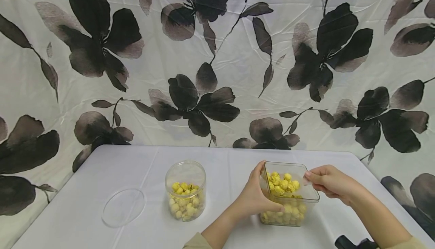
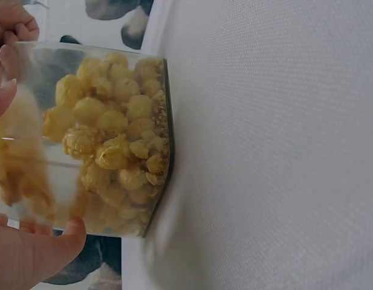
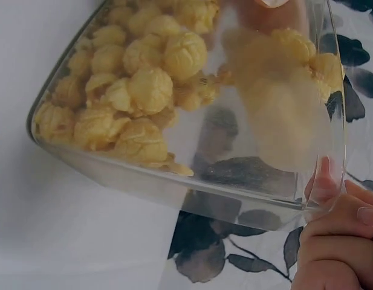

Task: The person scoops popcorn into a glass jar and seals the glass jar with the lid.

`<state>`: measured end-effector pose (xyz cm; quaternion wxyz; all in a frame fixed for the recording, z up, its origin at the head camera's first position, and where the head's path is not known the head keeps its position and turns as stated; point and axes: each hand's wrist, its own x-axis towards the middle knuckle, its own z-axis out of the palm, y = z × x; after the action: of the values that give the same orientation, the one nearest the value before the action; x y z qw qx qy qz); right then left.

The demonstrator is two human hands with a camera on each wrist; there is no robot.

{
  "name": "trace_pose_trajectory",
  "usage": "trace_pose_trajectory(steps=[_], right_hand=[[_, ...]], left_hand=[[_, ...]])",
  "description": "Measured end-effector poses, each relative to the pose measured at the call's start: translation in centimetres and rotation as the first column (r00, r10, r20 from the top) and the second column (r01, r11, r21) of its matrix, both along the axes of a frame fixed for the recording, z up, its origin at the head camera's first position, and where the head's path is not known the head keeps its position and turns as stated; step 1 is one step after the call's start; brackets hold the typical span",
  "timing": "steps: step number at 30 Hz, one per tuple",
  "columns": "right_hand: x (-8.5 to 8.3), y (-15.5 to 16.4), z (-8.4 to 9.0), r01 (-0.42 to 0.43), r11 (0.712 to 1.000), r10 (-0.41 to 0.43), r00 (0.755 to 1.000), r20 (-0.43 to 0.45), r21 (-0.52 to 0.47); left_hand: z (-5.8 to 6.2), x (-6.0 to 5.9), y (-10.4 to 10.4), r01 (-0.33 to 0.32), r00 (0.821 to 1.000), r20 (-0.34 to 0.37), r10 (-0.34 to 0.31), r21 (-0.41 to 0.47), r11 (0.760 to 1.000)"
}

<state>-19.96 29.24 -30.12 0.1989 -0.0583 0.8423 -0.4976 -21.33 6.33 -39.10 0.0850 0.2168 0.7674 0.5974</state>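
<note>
A clear rectangular tub [image 1: 283, 219] with yellow popcorn [image 1: 284, 184] in its lower part stands on the right side of the table. My left hand [image 1: 253, 196] grips it from the left, the thumb across the near wall and the fingers spread along the far left side. At the upper right, my right hand [image 1: 331, 183] pinches the tub's rim between thumb and fingers. In the right wrist view the right fingers [image 3: 337, 235] sit at a rim corner, and a fingertip shows through the clear wall. Popcorn [image 2: 113, 121] lies against the tub's base in the left wrist view.
Left of the tub stands a round clear jar [image 1: 185, 190], open on top and partly filled with popcorn. Farther left, a clear round lid [image 1: 124, 207] lies flat on the white tablecloth [image 1: 78, 203]. A black object [image 1: 355, 242] is below the right forearm. Behind hangs a floral curtain [image 1: 217, 64].
</note>
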Motion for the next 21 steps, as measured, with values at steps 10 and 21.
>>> trace_pose_trajectory(steps=[10, 21], right_hand=[[-0.5, 0.5, 0.1, -0.033, 0.997, 0.034, 0.999, 0.020, -0.064], [-0.4, 1.7, -0.7, -0.065, 0.981, 0.075, 0.996, 0.052, -0.183]], left_hand=[[-0.1, 0.0, 0.1, 0.002, 1.000, 0.000, -0.002, -0.002, 1.000], [0.0, 0.0, 0.0, 0.002, 1.000, -0.008, -0.002, -0.003, 1.000]])
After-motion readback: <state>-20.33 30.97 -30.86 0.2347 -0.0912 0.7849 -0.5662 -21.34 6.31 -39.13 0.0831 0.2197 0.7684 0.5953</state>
